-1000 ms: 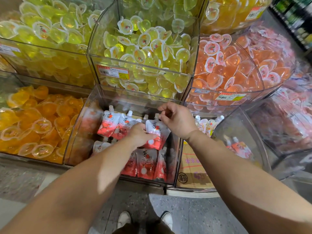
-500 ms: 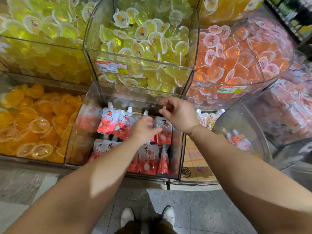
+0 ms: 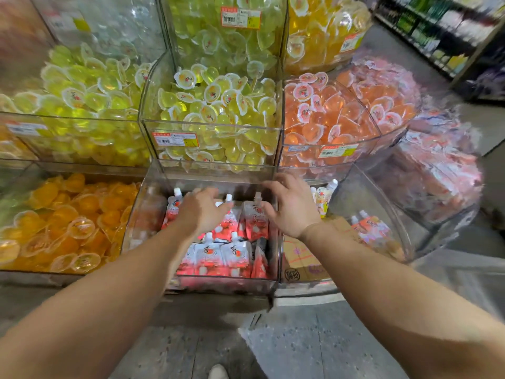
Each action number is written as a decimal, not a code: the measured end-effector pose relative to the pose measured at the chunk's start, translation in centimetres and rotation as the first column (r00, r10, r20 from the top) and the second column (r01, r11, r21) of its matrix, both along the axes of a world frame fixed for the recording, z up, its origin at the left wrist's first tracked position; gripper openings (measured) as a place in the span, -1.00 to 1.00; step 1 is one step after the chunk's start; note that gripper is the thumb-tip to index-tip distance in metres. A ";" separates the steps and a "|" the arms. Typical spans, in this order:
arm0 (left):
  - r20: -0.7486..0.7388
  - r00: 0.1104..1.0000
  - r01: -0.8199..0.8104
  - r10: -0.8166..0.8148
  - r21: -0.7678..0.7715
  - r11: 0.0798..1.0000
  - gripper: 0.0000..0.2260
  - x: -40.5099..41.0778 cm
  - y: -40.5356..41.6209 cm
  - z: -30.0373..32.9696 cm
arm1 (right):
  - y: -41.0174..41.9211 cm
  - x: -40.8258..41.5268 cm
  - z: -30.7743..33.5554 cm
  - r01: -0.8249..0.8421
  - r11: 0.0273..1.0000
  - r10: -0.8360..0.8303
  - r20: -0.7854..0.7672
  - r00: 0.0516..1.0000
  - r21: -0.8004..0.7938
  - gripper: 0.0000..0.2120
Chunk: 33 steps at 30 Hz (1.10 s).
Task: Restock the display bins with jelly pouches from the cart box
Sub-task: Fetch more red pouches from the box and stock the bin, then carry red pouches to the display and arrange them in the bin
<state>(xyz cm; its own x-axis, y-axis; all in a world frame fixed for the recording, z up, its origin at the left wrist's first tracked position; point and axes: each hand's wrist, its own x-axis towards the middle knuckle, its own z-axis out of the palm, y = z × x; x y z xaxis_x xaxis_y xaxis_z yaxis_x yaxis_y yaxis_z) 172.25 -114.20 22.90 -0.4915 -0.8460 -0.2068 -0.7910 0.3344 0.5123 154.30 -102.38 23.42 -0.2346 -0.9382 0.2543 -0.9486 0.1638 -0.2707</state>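
Note:
Red-and-white jelly pouches (image 3: 221, 255) with white spouts stand in rows inside a clear lower bin (image 3: 218, 285) in the middle of the display. My left hand (image 3: 200, 212) hovers over the back row of pouches, fingers spread and loose, holding nothing. My right hand (image 3: 291, 206) is just right of it, above the bin's right wall, fingers relaxed and empty. One upright pouch (image 3: 252, 220) shows between the two hands. The cart box is not in view.
Clear bins of jelly cups surround the pouch bin: orange (image 3: 62, 222) at left, yellow-green (image 3: 213, 110) above, peach (image 3: 328, 116) at upper right. A curved bin (image 3: 363, 228) at right holds a few pouches and flattened cardboard (image 3: 300, 258). Shelving (image 3: 451, 34) stands far right.
Both hands have let go of the pouches they were setting in the back row and opened out above the bin. The view has lifted slightly.

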 end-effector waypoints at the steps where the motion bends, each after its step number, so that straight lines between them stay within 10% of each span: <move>1: 0.006 1.000 0.031 -0.031 -0.022 0.999 -0.49 -1.1 0.7 1.2 | 1.3 -0.9 0.4 0.042 0.999 -0.042 -0.005 0.999 0.025 -0.50; 9: 0.036 0.926 0.368 -0.377 -0.313 0.875 -0.55 -18.5 15.5 6.5 | 20.9 -12.7 4.2 0.484 0.850 -0.471 -0.112 0.875 0.207 -0.43; 16: 0.057 0.682 0.701 -0.729 -0.333 0.630 -0.49 -35.9 40.1 6.8 | 47.2 -22.9 5.9 0.780 0.557 -0.795 -0.090 0.601 0.286 -0.37; 33: 0.245 0.286 0.931 -0.926 -0.301 0.208 -0.45 -69.3 67.6 1.6 | 75.5 -46.5 1.3 0.912 0.184 -0.975 -0.049 0.216 0.366 -0.37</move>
<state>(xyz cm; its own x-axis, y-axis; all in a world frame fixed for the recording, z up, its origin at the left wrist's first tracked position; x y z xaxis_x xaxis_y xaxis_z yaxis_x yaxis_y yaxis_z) 102.93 -46.61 24.52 -0.9752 0.2143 -0.0564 0.2014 0.9632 0.1779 107.80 -26.92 24.68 -0.9951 0.0249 -0.0953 0.0386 0.9886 -0.1452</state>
